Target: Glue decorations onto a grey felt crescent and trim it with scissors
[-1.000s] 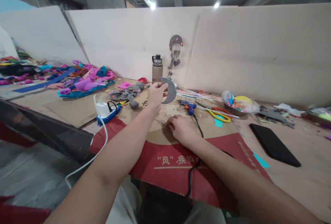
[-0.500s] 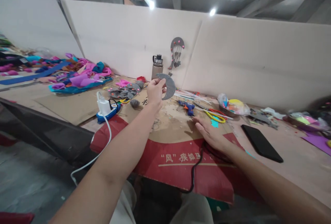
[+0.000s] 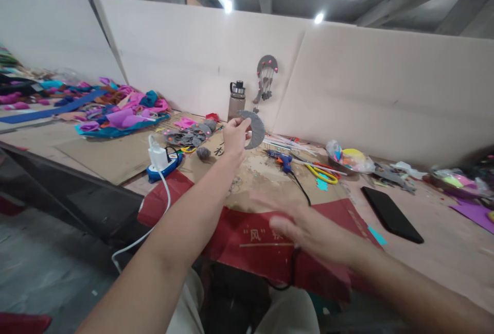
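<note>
My left hand [image 3: 236,137] pinches a grey felt crescent moon [image 3: 258,130] by its inner side and holds it up over the cardboard. My right hand [image 3: 297,221], smeared by motion, hovers over the red part of the cardboard sheet [image 3: 266,262] with its fingers stretched out and nothing seen in them. Beyond it lies a blue glue gun [image 3: 284,162] with a black cord. Yellow-handled scissors [image 3: 323,174] are to the right of the glue gun. A ball of grey yarn [image 3: 203,153] sits left of the crescent.
A bottle [image 3: 236,101] stands by the white board, where a grey moon hanging [image 3: 267,69] is pinned. Grey felt pieces [image 3: 189,136] and a blue power strip [image 3: 164,167] lie left; a black phone [image 3: 391,214] lies right. Colourful fabric scraps [image 3: 127,115] are heaped far left.
My right hand has moved left and toward me, away from beside the glue gun, uncovering its cord. My left hand still holds the crescent in nearly the same place.
</note>
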`<move>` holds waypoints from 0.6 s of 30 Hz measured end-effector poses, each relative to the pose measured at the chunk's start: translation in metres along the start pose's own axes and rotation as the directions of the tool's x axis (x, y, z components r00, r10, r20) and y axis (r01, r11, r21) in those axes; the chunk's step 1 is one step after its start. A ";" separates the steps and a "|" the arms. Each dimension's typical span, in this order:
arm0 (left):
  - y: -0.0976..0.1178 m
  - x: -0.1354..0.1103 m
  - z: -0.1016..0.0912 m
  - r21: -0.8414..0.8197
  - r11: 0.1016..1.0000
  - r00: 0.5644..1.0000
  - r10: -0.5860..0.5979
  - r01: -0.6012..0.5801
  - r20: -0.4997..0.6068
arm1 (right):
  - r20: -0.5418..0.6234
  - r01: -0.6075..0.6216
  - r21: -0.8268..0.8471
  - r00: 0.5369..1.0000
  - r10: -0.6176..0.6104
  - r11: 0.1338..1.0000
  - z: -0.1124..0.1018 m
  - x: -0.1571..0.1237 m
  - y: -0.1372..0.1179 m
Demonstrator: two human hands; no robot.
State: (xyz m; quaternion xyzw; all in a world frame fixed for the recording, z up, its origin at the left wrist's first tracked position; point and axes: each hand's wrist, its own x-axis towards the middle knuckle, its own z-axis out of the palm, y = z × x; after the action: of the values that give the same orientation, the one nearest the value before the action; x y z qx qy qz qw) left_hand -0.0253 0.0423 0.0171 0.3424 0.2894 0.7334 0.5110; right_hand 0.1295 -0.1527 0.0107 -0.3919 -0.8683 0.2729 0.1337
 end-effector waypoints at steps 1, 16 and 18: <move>0.000 0.000 0.000 0.006 1.000 1.000 -0.003 0.003 -0.005 | -0.095 -0.066 -0.075 0.994 0.059 0.995 -0.005 0.014 0.016; -0.003 0.004 -0.002 0.038 0.999 1.000 -0.008 0.007 0.025 | 0.140 0.147 0.301 0.971 -0.196 0.942 0.012 0.002 -0.021; -0.002 0.002 -0.001 0.041 0.999 0.999 0.003 -0.005 0.033 | -0.070 -0.005 0.106 0.997 0.012 0.994 0.011 0.029 0.004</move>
State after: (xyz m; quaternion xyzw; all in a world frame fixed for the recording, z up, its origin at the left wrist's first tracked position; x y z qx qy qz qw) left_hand -0.0259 0.0448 0.0154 0.3653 0.2955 0.7226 0.5070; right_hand 0.1082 -0.1330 -0.0005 -0.3972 -0.8457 0.3053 0.1836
